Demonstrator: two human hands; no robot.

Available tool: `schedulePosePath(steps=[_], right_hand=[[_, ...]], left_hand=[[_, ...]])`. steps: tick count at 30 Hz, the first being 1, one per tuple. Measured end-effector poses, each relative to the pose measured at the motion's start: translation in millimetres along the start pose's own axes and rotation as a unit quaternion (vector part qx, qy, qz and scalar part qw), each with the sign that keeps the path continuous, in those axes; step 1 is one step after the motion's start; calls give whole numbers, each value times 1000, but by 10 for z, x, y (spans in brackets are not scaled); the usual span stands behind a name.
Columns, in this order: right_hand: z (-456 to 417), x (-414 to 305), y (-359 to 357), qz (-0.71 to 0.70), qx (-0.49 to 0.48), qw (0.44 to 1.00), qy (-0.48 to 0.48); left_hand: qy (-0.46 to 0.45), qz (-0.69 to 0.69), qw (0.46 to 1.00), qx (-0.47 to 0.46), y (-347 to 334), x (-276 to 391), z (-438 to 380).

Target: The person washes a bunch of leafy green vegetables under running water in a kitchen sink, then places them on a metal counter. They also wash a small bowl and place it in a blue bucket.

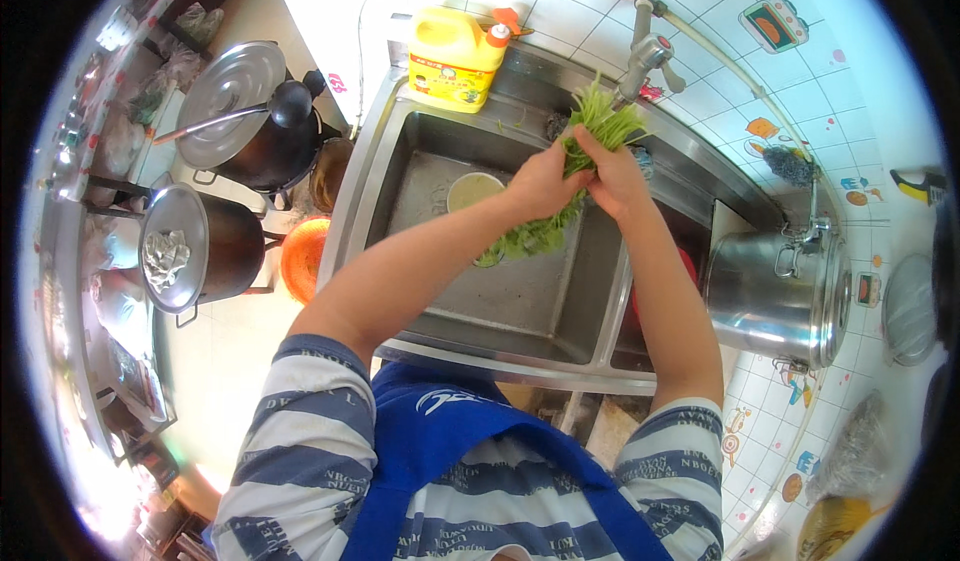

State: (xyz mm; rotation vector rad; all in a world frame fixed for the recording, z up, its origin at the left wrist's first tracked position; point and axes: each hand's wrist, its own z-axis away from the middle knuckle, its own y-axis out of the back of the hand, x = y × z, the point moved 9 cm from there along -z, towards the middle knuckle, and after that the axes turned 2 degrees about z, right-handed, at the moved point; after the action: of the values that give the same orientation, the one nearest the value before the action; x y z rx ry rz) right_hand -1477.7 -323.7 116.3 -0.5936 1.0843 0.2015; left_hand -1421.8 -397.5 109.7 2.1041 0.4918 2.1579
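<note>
A bunch of leafy greens (600, 115) is gripped between both hands, above the far side of a stainless steel sink basin (495, 298). Its pale green stems point up at the faucet (649, 58), and the leaves hang down over the basin. My left hand (541, 178) wraps the bunch from the left. On the other side, my right hand (619, 182) closes around the stems, its thumb laid along them. A round white bowl (474, 188) rests on the basin floor, partly behind my left forearm. Whether water runs from the spout, I cannot tell.
A yellow detergent jug (454, 62) stands on the sink's back ledge. To the right are a second basin with a red item (686, 272) and a large steel pot (772, 298). Lidded pots (232, 111) and an orange plastic basket (304, 257) sit at the left.
</note>
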Motion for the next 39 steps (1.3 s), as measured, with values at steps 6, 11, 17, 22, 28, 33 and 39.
schedulePosePath(steps=[6, 11, 17, 22, 28, 33, 39], right_hand=[[71, 55, 122, -25, -27, 999, 14], [178, -43, 33, -58, -28, 993, 100], [110, 150, 127, -122, -35, 990, 67], [102, 337, 291, -105, 30, 991, 72], [105, 372, 77, -213, 24, 972, 93], [169, 234, -27, -22, 123, 988, 93], [65, 264, 96, -33, 180, 979, 90]], left_hand=[[46, 136, 990, 0, -32, -85, 55], [84, 212, 973, -21, 31, -257, 41], [50, 186, 981, -35, 40, -221, 42], [15, 0, 1000, 11, 49, -122, 79], [-36, -208, 977, 43, -42, 0, 188], [-113, -299, 947, 35, -172, 112, 280], [-131, -300, 944, 40, -175, 176, 345]])
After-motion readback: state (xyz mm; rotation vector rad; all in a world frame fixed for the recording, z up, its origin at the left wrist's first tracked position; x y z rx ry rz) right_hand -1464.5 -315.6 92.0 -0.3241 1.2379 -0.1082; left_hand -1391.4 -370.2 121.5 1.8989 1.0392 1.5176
